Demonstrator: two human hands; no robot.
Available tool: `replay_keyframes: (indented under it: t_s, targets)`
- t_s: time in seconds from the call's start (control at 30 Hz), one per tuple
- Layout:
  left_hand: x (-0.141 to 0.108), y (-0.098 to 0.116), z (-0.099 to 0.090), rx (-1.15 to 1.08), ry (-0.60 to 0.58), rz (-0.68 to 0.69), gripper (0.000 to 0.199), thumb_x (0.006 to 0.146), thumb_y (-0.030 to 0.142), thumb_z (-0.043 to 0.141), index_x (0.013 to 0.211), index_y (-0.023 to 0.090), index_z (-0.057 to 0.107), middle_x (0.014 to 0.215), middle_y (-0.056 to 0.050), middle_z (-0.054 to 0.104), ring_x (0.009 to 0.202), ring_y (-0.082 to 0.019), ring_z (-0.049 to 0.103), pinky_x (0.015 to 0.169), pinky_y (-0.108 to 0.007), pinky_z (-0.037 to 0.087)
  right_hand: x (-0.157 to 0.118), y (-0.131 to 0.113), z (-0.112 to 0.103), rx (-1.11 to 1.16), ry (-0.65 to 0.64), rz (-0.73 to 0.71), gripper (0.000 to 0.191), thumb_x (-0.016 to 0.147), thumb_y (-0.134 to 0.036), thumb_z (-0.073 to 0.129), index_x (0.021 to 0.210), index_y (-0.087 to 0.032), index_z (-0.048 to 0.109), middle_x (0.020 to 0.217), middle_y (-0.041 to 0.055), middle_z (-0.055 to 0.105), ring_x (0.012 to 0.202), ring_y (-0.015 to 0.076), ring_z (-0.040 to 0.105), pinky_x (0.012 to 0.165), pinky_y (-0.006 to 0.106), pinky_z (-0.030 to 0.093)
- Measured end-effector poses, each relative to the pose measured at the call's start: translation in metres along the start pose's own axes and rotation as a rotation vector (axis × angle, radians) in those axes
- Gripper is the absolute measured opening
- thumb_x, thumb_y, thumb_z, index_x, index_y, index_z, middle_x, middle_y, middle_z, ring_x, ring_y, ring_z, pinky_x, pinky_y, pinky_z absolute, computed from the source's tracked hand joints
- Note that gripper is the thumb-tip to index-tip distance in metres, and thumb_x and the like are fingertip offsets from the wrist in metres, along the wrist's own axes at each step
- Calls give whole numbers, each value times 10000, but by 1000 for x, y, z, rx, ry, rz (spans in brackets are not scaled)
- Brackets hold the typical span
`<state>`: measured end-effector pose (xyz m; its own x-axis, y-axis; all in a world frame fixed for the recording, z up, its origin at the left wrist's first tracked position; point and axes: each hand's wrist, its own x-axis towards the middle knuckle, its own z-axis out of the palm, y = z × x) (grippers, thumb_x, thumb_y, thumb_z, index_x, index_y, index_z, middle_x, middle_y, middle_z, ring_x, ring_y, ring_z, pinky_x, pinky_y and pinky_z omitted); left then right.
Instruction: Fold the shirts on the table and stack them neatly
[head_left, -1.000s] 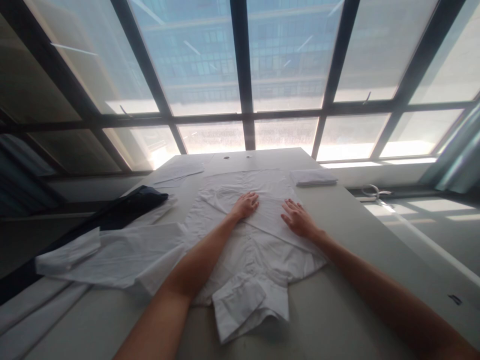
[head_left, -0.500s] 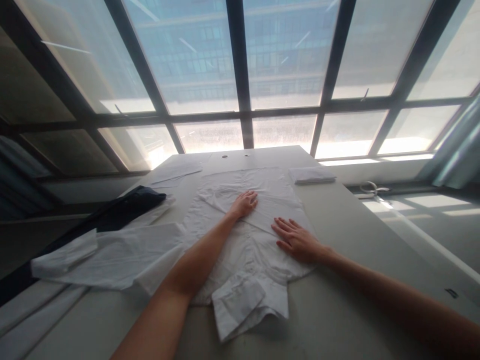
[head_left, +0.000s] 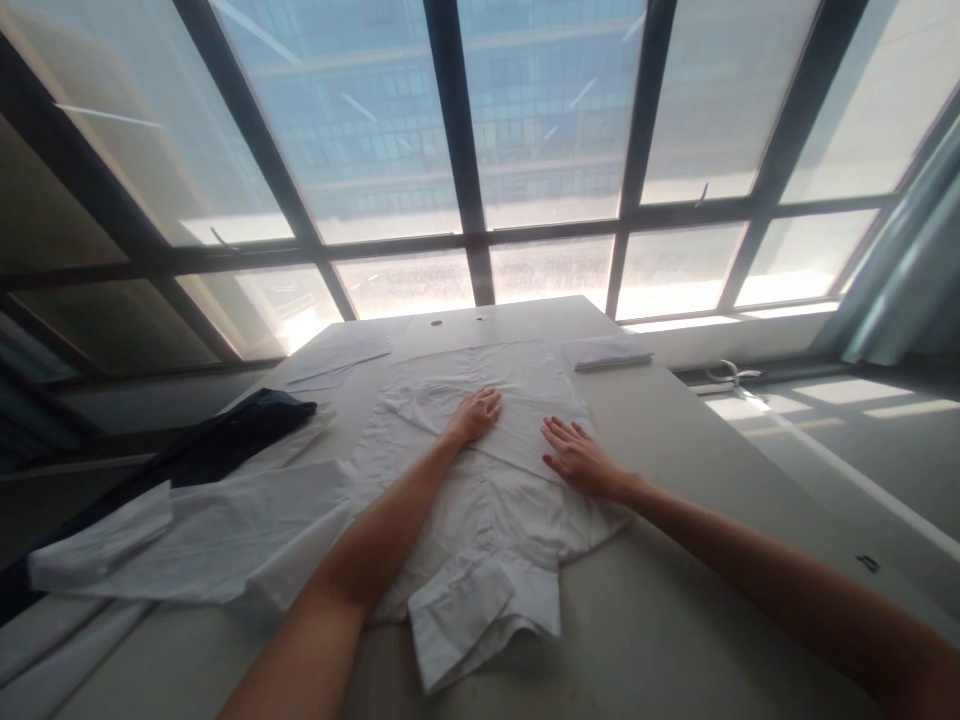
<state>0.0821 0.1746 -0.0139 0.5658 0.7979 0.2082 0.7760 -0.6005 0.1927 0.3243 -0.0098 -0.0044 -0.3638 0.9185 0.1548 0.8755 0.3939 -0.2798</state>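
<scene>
A white shirt (head_left: 517,500) lies spread on the white table (head_left: 660,620), wrinkled in the middle. One of its sleeves stretches out to the left; the other is folded over, with its cuff (head_left: 461,610) towards me. My left hand (head_left: 477,413) rests flat on the shirt's middle, fingers stretched out and holding nothing. To the right of it, my right hand (head_left: 581,458) lies palm down near the shirt's right edge, also open. The fabric under both palms is hidden.
A dark garment (head_left: 247,425) and more white cloth lie along the table's left side. Sheets of paper (head_left: 345,352) are at the back left, and a folded white cloth (head_left: 607,351) at the back right. Large windows (head_left: 555,120) stand behind the table.
My right hand has slid a little farther up the shirt, away from me. My left hand stays at about the same spot on it. The whole view has shifted slightly.
</scene>
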Motion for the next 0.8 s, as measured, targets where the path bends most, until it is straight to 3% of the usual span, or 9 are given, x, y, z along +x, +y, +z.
replay_keyframes:
  t_s: [0.13,0.23,0.43,0.6,0.7,0.8]
  targets:
    - [0,-2,-1,-8,1,14,459,1015,348,465,1431,178,564,1533,-128,490,1454,-263,401,1203,-454,309,28,45,2,-113,-41,184,638,1046,-446,286,1581,-100,321,1647,150,270,1535,258,203,1241,483,143]
    - [-1,-3,1,-23,4,17,455,1012,342,469,1428,188,568,1533,-126,491,1456,-270,395,1204,-468,304,34,67,3,-128,-37,226,642,1047,-469,244,1592,-134,301,1660,115,248,1542,240,178,1237,500,149]
    - [0,-4,5,-45,-17,2,477,1013,365,457,1449,195,545,1555,-110,464,1477,-256,357,1223,-448,265,35,81,8,-142,40,358,629,1052,-464,220,1566,-126,354,1637,139,312,1527,251,230,1222,501,190]
    - [-1,-4,-10,-60,-127,26,507,1019,394,452,1479,189,511,1572,-102,441,1483,-254,350,1223,-409,271,37,89,7,-120,71,427,582,1058,-434,236,1523,-142,428,1608,150,372,1505,246,287,1207,487,226]
    - [-25,1,-24,-64,-246,75,542,1034,428,437,1526,201,453,1619,-98,356,1506,-262,302,1227,-393,256,37,88,7,-104,92,431,568,1055,-431,253,1500,-145,460,1596,150,394,1488,259,321,1198,492,246]
    - [-70,10,-32,-30,-334,117,589,1050,514,383,1576,250,368,1672,-92,207,1545,-335,137,1232,-539,155,35,88,10,-98,132,410,558,1049,-418,274,1482,-131,478,1576,164,421,1472,280,350,1189,512,262]
